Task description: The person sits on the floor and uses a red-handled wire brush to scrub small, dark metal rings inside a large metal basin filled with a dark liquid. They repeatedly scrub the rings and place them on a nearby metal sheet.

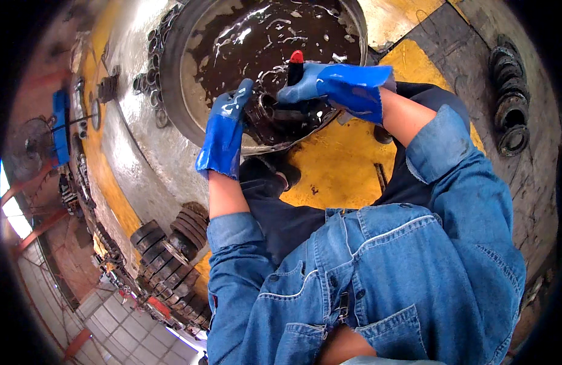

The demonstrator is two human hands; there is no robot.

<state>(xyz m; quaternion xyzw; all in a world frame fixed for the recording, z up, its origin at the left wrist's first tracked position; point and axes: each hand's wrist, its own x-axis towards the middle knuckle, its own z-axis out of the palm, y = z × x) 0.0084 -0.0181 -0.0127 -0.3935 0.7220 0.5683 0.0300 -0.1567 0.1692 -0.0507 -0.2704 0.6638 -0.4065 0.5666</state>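
Note:
Both of my hands wear blue rubber gloves and work over a wide round metal basin [175, 100] of dark, oily-looking liquid [256, 36]. My left hand [232, 109] grips the side of a dark, wet, hollow cylindrical metal part [267, 112] near the basin's near rim. Closed in my right hand [305, 85] is a black handle with a red tip [296, 59], pointing up and away from me. This hand is close against the right side of the metal part. Whatever lies at the lower end of the handle is hidden by the glove.
Several black ring-shaped parts [512, 109] stand in a row on the dark floor at right. Small metal rings [153, 73] lie left of the basin. Stacked metal discs [165, 255] sit at lower left. A fan [37, 140] stands farther left. Yellow flooring [329, 164] lies between my legs.

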